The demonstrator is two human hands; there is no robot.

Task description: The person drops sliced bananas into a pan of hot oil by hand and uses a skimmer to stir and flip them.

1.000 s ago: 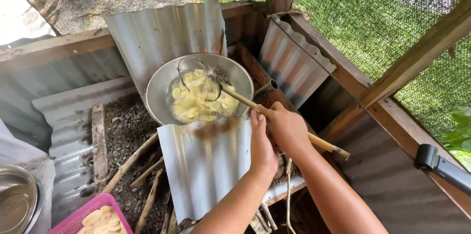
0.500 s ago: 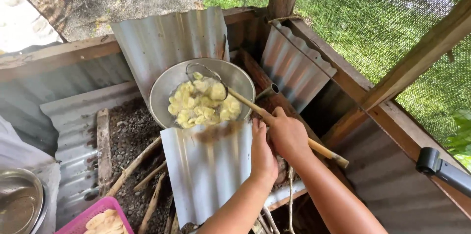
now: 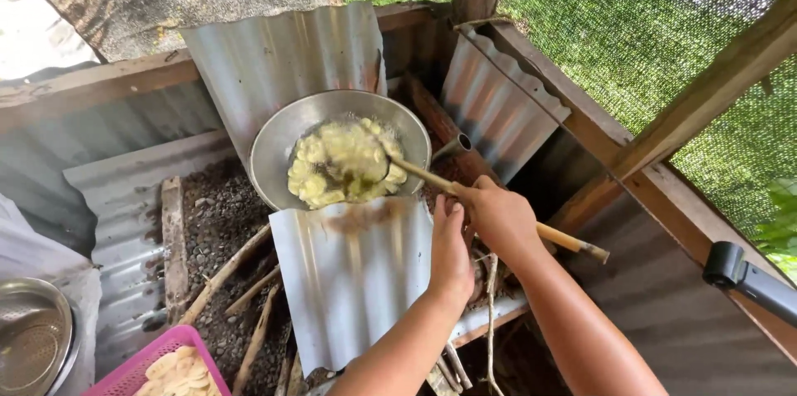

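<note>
Pale yellow sliced pieces (image 3: 340, 162) are seen frying in the round grey metal wok (image 3: 274, 147), which sits between corrugated metal sheets (image 3: 353, 280) above firewood sticks (image 3: 224, 273). A long wooden-handled skimmer (image 3: 465, 195) is clamped in the right hand (image 3: 501, 217), its head lowered among the pieces, while the left hand (image 3: 451, 253), fingers loosely together, rests beside it holding nothing. Frying appears well under way, with pieces pale and none lifted out; more raw slices wait in a pink plastic basket (image 3: 137, 371).
</note>
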